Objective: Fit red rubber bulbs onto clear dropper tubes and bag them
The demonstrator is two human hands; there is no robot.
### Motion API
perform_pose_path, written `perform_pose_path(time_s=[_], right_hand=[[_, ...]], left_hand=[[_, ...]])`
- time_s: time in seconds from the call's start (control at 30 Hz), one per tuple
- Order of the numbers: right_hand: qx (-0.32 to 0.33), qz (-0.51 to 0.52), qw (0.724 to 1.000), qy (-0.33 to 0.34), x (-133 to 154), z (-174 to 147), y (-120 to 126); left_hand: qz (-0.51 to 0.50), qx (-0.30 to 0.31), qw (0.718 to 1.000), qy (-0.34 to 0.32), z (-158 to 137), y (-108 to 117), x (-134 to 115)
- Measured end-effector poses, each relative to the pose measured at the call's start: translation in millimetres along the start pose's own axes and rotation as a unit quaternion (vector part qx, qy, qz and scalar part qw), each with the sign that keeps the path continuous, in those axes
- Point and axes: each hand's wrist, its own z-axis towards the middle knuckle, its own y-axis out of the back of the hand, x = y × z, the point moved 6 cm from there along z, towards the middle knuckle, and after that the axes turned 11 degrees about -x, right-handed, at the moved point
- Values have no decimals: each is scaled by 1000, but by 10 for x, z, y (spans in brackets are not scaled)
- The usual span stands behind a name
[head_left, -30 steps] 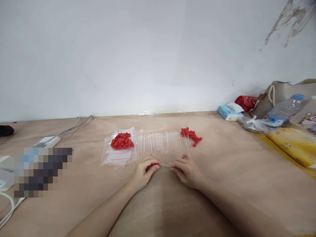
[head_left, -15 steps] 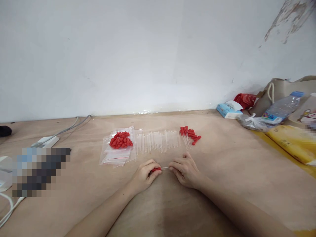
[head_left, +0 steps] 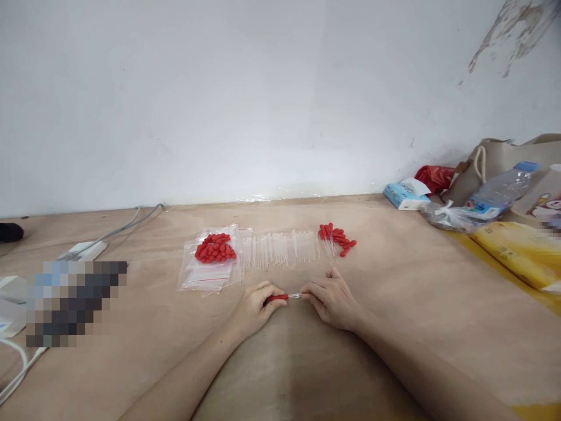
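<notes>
Fingers of left hand (head_left: 255, 305) grip red, elongated, rubbery-looking bulb (head_left: 279, 297), right hand (head_left: 328, 299) pinching slim, clear, glassy tube (head_left: 295, 296); skewed pressure might crack or slip it.

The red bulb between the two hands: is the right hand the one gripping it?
No, the left hand grips the red bulb, while the right hand pinches the clear tube.
</notes>
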Motion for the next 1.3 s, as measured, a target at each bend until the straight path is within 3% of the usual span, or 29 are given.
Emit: perform_pose_path(time_s=[0.4, 0.67, 0.87, 1.1, 1.3], right_hand=[[-69, -1, 996, 54, 12, -56, 59], [-34, 27, 999, 16, 60, -43, -22], [16, 17, 1000, -2, 38, -32, -77], [49, -29, 998, 37, 47, 21, 50], [5, -89, 992, 93, 110, -31, 31]], left_hand=[[-4, 15, 1000, -19, 6, -24, -30], [30, -2, 996, -80, -42, -15, -98], [27, 3, 996, -88, -43, -22, -108], [26, -7, 998, -64, -5, -20, -54], [15, 3, 999, -42, -8, -14, -36]])
